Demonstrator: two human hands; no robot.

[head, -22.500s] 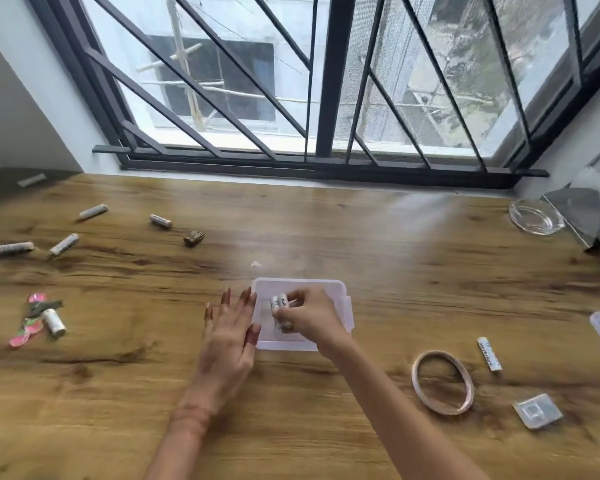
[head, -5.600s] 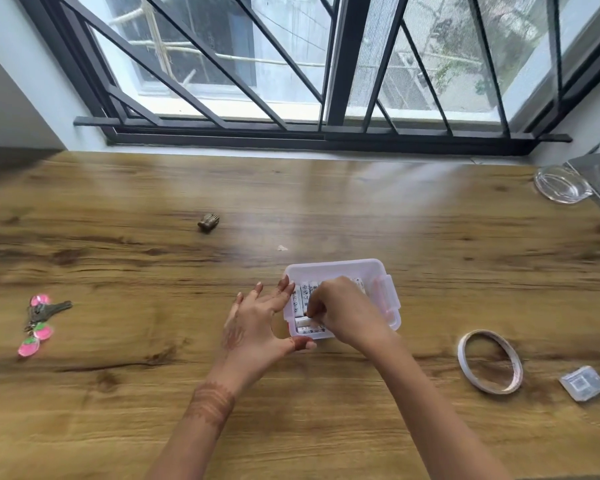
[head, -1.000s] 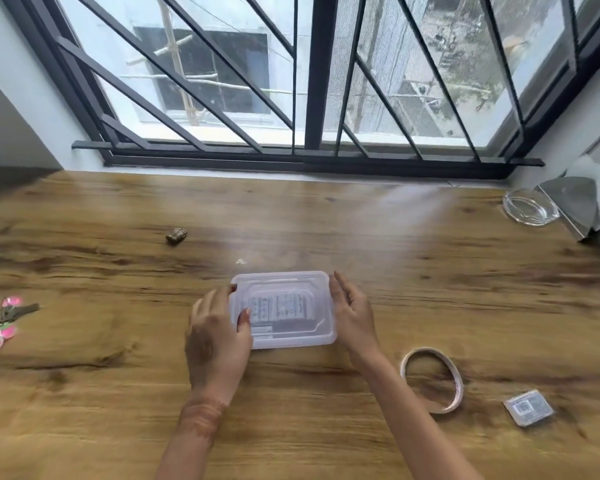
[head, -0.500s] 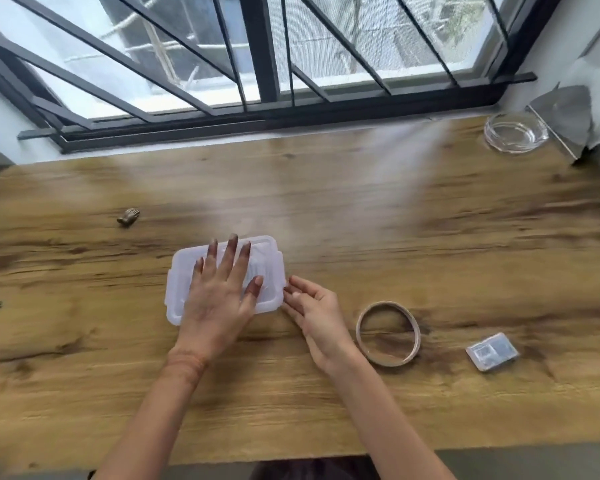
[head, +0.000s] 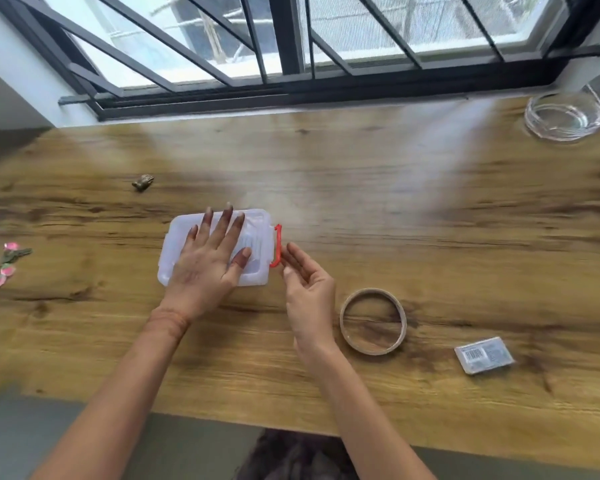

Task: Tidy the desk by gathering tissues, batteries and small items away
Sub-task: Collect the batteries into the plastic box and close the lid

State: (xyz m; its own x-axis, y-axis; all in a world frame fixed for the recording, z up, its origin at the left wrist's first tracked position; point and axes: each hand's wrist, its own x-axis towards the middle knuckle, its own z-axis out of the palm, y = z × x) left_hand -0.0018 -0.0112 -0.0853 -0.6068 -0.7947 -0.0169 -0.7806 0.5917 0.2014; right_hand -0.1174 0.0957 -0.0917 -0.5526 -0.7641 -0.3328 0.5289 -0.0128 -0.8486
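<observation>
DESK TIDY-UP: A person's left hand (head: 207, 263) lies flat, fingers spread wide, on the lid of a clear plastic box (head: 177, 237) near the middle of a wooden desk (head: 361, 209) below a barred window (head: 291, 46). The right hand (head: 307, 289) is open too, fingers straight and palm turned toward the box. Its fingertips (head: 286, 252) are just beside the red clasp (head: 276, 244) at the box's three o'clock end; whether they touch it cannot be told. The contents show only as pale, blurred shapes through the lid. Seen from the box, a tape ring (head: 373, 350) lies at four o'clock, just past the right hand, with a small barcoded packet (head: 484, 355) farther out the same way. A glass dish (head: 565, 119) sits at two o'clock, a small brass-coloured object (head: 143, 182) at eleven and keys with pink tags (head: 14, 254) at nine — near the desk's edge.
</observation>
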